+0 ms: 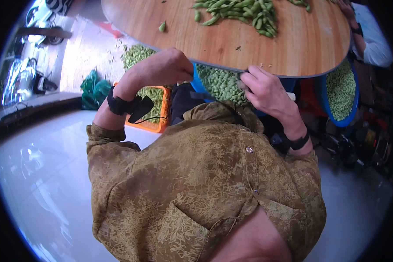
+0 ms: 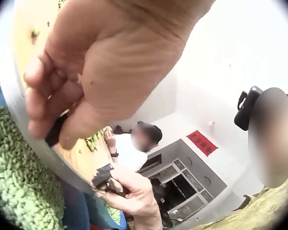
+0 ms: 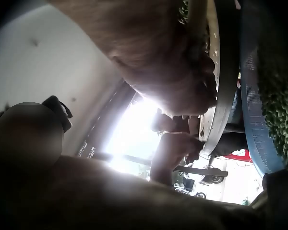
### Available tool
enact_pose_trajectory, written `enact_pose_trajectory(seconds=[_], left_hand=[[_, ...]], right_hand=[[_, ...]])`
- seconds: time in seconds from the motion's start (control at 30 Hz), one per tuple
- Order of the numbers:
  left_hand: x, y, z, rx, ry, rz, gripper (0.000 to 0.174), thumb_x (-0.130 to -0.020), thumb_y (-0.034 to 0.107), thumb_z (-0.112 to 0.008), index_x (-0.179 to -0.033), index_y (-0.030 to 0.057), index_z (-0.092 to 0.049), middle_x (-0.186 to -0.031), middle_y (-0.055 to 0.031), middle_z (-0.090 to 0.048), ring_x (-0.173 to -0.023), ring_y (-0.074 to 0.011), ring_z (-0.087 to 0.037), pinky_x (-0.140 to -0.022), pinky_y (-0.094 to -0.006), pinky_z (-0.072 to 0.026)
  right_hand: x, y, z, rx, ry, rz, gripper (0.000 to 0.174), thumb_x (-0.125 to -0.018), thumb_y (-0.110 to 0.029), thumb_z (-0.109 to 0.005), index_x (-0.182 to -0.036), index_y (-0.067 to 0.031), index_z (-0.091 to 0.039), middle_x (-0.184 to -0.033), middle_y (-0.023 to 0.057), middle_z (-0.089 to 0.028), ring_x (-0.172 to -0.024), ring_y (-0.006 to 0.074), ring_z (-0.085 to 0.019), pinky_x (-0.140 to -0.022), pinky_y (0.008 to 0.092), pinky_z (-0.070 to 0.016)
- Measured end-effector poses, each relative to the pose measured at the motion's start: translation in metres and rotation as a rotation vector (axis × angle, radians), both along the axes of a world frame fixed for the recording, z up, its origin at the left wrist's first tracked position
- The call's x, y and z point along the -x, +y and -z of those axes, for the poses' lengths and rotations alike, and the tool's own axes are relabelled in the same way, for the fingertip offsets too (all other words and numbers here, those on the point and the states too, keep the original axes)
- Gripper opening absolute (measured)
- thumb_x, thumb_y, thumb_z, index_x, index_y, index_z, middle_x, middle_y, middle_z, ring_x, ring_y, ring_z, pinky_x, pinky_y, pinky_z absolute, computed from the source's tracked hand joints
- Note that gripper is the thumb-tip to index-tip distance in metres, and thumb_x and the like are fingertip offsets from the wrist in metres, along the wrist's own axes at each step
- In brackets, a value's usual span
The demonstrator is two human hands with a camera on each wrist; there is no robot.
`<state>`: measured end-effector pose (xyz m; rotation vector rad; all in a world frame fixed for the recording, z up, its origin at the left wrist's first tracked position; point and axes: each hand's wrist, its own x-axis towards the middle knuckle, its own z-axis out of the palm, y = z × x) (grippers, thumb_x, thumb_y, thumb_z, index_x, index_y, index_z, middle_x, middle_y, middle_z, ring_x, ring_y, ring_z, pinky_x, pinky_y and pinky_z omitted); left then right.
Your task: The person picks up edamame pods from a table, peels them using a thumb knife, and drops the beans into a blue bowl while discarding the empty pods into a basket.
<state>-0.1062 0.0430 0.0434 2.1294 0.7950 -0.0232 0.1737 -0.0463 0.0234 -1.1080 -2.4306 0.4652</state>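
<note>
My left hand (image 1: 172, 65) is at the near edge of the wooden tabletop (image 1: 288, 48), fingers curled. In the left wrist view its thumb and fingers pinch a small black piece (image 2: 55, 132). To its right, my right hand (image 1: 266, 91) is also at the edge, fingers bent. Dark strips (image 2: 104, 176) show at its thumb and fingertips; I cannot tell whether they are wrapped on or held. A pale stub (image 1: 291, 96) shows behind that hand. Below and between the hands is a blue basin (image 1: 198, 83) of shelled green beans (image 1: 222, 85). Green bean pods (image 1: 244, 11) lie piled on the tabletop.
An orange crate (image 1: 165, 109) of green pods or hulls stands at left, with a green plastic bag (image 1: 94, 89) beyond it. Another blue basin (image 1: 355, 94) of beans is at right. Another person's white sleeve (image 1: 375, 43) shows across the table.
</note>
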Motion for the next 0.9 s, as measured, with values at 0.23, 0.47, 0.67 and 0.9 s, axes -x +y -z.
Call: enact_pose_trajectory(seconds=[0.23, 0.47, 0.67, 0.9], left_hand=[[0.038, -0.073, 0.109, 0.097, -0.025, 0.018, 0.008, -0.08, 0.009, -0.065, -0.08, 0.0013, -0.062, -0.066, -0.0164, -0.058, -0.06, -0.0325, -0.058, -0.058, -0.0383, -0.0464], [0.032, -0.065, 0.109, -0.099, 0.008, -0.196, 0.015, -0.08, 0.017, -0.062, -0.08, 0.0024, -0.062, -0.078, -0.0194, -0.061, -0.08, -0.0365, -0.061, -0.072, -0.0449, -0.0486], [0.033, -0.082, 0.149, -0.06, -0.239, -0.085, 0.021, -0.076, 0.016, -0.064, -0.089, 0.0, -0.063, -0.09, -0.0184, -0.061, -0.094, -0.0369, -0.057, -0.084, -0.0435, -0.0463], [0.058, -0.11, 0.166, 0.143, -0.358, -0.031, 0.019, -0.078, 0.013, -0.061, -0.091, -0.0003, -0.064, -0.088, -0.0174, -0.062, -0.092, -0.036, -0.057, -0.081, -0.0432, -0.0461]], right_hand=[[-0.017, -0.024, 0.025, 0.155, -0.059, 0.037, 0.019, -0.075, -0.003, -0.066, -0.086, 0.0001, -0.051, -0.081, 0.0146, -0.049, -0.073, 0.034, -0.054, -0.061, 0.0403, -0.045], [-0.008, -0.023, 0.041, 0.2, -0.01, 0.042, 0.022, -0.08, -0.013, -0.067, -0.087, -0.0019, -0.049, -0.078, 0.0164, -0.049, -0.072, 0.0364, -0.053, -0.062, 0.0434, -0.0423], [-0.003, -0.024, 0.041, 0.279, 0.005, 0.04, 0.023, -0.08, -0.012, -0.067, -0.086, -0.001, -0.047, -0.078, 0.0182, -0.05, -0.072, 0.0392, -0.053, -0.062, 0.0444, -0.0421], [0.007, -0.022, 0.047, 0.345, -0.021, 0.054, 0.022, -0.08, -0.009, -0.067, -0.082, 0.0004, -0.047, -0.074, 0.0195, -0.05, -0.07, 0.0409, -0.052, -0.061, 0.0444, -0.0421]])
